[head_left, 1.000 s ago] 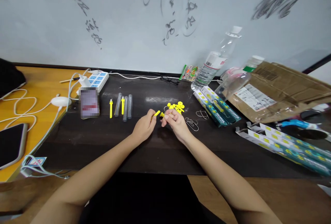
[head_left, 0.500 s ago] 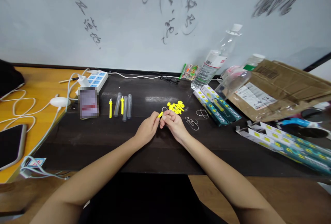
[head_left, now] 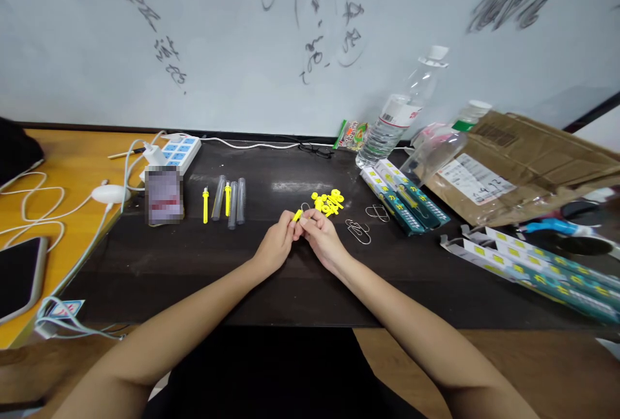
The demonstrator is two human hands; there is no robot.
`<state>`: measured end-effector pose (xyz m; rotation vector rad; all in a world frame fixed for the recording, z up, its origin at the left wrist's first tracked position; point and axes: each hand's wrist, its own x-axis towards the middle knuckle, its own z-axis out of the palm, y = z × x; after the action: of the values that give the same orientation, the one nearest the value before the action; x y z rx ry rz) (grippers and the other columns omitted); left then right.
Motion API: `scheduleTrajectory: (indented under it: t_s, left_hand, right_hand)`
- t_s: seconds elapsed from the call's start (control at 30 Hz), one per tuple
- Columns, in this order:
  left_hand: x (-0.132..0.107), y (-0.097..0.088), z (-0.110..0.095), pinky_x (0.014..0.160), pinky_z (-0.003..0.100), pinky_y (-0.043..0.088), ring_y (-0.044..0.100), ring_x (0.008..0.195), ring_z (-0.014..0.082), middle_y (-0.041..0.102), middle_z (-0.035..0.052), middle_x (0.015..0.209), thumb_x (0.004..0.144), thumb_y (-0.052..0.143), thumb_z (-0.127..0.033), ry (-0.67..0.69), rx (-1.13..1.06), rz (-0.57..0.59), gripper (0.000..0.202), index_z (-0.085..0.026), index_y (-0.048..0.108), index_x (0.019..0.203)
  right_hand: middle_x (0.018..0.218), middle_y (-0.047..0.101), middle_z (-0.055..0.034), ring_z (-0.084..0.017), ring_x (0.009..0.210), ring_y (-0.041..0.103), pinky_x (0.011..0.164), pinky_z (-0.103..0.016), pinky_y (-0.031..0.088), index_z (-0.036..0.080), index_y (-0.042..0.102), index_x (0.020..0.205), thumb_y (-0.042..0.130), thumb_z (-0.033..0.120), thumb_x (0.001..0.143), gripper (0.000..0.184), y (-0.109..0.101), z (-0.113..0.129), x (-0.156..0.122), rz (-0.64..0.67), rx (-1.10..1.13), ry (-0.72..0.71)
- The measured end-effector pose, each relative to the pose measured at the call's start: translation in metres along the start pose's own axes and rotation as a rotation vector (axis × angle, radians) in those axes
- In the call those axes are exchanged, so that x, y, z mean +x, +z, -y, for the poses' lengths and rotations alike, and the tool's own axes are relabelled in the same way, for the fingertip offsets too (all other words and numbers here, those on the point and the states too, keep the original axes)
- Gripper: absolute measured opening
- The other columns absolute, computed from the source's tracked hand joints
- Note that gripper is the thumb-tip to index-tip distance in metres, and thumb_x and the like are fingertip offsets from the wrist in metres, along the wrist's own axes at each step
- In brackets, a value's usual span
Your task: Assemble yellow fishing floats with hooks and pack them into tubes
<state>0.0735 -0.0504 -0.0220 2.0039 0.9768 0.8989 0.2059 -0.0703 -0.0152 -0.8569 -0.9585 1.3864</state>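
Observation:
My left hand (head_left: 275,246) is closed, its thumb and fingers pinching a small yellow plastic piece (head_left: 297,215). Fingertips of my right hand (head_left: 320,232) press together right beside it, and a thin bent metal wire (head_left: 305,206) curves up from them. Whether the wire sits inside the yellow piece cannot be made out. Just beyond my right hand lies a heap of small yellow plastic parts (head_left: 327,202). Bent metal wires (head_left: 358,231) rest on the dark table to its right. Clear plastic tubes (head_left: 233,204) and yellow sticks (head_left: 205,206) lie to the left of my hands.
Green-and-white boxes (head_left: 411,196) and a water bottle (head_left: 390,125) are at the right, near a brown parcel (head_left: 477,161). A power strip (head_left: 181,153) and a phone-like device with a blurred screen (head_left: 164,195) are at the left. A whiteboard (head_left: 232,51) stands behind.
The yellow piece has turned slightly between my fingers, and both hands have shifted a little left in view. The whole view has moved slightly. Nothing on the table has changed place.

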Motion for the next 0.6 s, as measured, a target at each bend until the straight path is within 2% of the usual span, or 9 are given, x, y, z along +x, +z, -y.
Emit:
scheduleTrajectory:
  t_s: [0.13, 0.37, 0.6]
  left_hand:
    - [0.0007, -0.0026, 0.0017, 0.062, 0.024, 0.038, 0.053, 0.063, 0.0135, 0.052, -0.0026, 0.069, 0.094, 0.027, -0.027, -0.001, 0.111, 0.044, 0.014, -0.021, 0.041, 0.095]
    - [0.0022, -0.0052, -0.0030, 0.063, 0.025, 0.041, 0.058, 0.069, 0.0164, 0.060, 0.0009, 0.077, 0.091, 0.030, -0.020, -0.023, 0.329, 0.083, 0.012, -0.022, 0.042, 0.094]
    - [0.0032, -0.0050, -0.0015, 0.065, 0.027, 0.042, 0.060, 0.074, 0.0189, 0.062, 0.0037, 0.081, 0.091, 0.030, -0.019, 0.032, 0.457, 0.120, 0.013, -0.021, 0.043, 0.092]
  right_hand:
    - [0.057, 0.058, 0.0051, -0.013, 0.054, 0.054, 0.063, -0.029, 0.042, 0.022, 0.045, 0.078, 0.071, 0.039, 0.069, 0.032, -0.0010, 0.0026, -0.0009, 0.028, 0.033, 0.044]
    - [0.055, 0.051, 0.0053, -0.009, 0.050, 0.044, 0.052, -0.025, 0.034, 0.020, 0.047, 0.070, 0.074, 0.036, 0.067, 0.032, -0.0019, 0.0060, -0.0022, 0.035, 0.107, 0.113]
    - [0.052, 0.046, 0.0063, -0.008, 0.049, 0.040, 0.049, -0.024, 0.030, 0.019, 0.048, 0.069, 0.075, 0.032, 0.066, 0.030, -0.0031, 0.0041, -0.0002, 0.013, 0.151, 0.144]
